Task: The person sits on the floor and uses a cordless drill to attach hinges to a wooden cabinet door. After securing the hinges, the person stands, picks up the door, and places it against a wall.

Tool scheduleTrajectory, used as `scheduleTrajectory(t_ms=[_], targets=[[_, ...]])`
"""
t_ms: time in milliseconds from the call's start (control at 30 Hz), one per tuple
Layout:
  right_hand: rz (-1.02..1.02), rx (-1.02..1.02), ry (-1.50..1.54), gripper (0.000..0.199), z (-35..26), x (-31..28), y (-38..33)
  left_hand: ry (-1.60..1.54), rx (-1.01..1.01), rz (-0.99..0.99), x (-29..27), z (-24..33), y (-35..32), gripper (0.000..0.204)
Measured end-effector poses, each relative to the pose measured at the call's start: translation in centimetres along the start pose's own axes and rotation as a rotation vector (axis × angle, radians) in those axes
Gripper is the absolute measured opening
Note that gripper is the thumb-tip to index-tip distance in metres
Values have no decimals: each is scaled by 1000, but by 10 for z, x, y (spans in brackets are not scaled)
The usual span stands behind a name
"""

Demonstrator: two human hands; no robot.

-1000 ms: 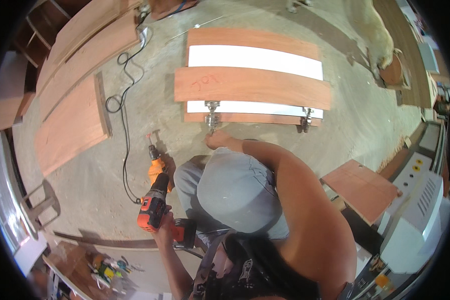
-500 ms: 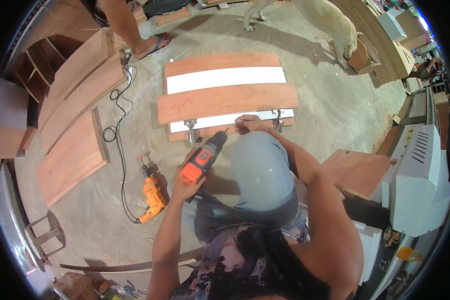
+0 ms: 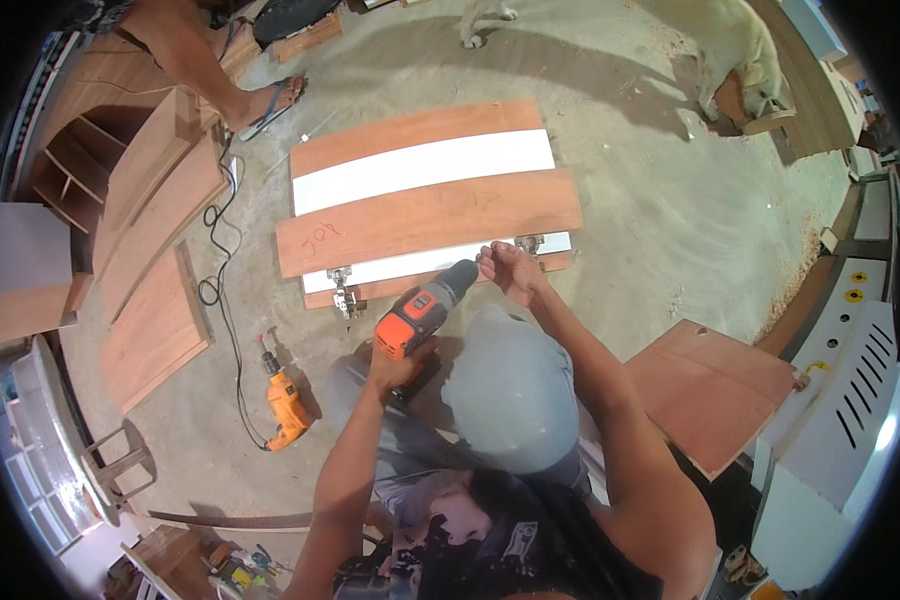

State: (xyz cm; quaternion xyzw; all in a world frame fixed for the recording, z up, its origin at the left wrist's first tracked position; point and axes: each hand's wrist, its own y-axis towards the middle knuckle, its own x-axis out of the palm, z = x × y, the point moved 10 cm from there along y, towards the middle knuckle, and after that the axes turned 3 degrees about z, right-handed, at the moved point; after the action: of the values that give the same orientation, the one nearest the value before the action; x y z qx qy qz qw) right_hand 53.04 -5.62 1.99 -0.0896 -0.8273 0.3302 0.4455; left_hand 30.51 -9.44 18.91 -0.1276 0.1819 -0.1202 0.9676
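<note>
the left hand is wrapped round the handle of a red and black drill, which is held ahead of it, with the chuck aimed toward the right hand. the fingers of the right hand are curled just beside the drill's tip; whether anything small is pinched there, or whether the tip is touched, cannot be told.

ahead of both hands, a plank with red marks is laid across a white panel, which is seen on both sides of it. brown wood is seen along the panel's near and far edges. one metal hinge is seen on the near side, ahead and to the left of the left hand; a second hinge is partly hidden behind the right hand.

a bent knee is placed below the right hand, nearer the body. to the left of the left hand, an orange drill is laid on the floor, its black cord attached; farther left, boards are noted. to the right of the right hand, nearer the body, a reddish board is found. far ahead and right, a dog is observed; far ahead and left, another person's sandalled foot.
</note>
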Motion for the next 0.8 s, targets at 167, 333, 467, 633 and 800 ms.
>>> scheduleTrajectory(t_ms=[167,333,467,633,800], targets=[[-115,6,229,17,-8,1,10,26,-310,-75,34,-9,28,40],[-32,30,288,21,-17,-12,14,60,-108,-122,52,14,58,41],[-154,6,301,22,-22,-24,23,95,-235,-187,65,-2,69,43],[33,37,414,22,-4,-47,22,238,127,-230,83,19,84,43],[281,27,475,22,5,-70,20,-91,-141,-196,105,-10,96,47]])
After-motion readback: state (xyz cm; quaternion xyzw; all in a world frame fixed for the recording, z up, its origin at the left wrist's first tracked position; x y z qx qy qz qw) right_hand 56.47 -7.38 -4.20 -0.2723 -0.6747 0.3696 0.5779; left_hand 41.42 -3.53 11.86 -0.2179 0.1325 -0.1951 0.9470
